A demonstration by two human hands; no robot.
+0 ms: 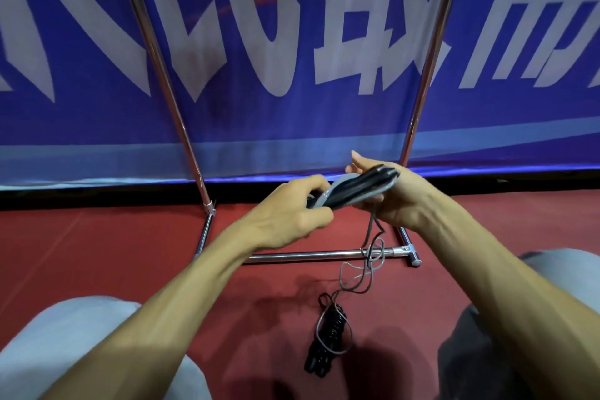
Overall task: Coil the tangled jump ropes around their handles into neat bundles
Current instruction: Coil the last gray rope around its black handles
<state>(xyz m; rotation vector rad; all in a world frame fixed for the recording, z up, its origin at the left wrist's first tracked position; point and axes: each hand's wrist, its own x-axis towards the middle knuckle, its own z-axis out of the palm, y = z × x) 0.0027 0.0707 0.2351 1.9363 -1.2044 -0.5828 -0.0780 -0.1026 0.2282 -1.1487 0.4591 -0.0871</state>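
The grey and black handles [354,188] lie between my hands: my left grip [292,211] pinches their near end, my right grip [394,204] holds the far end, fingers mostly hidden. The rope [363,269] trails down to a blurred bundle [328,334] on the floor [130,253].

You are facing a blue banner [292,120] with white lettering at twelve o'clock, its chrome frame [292,257] standing on red floor [97,253].

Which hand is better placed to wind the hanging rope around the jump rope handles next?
Probably the right hand: the loose rope hangs directly below it. The left hand grips the other end of the jump rope handles and can hold them steady.
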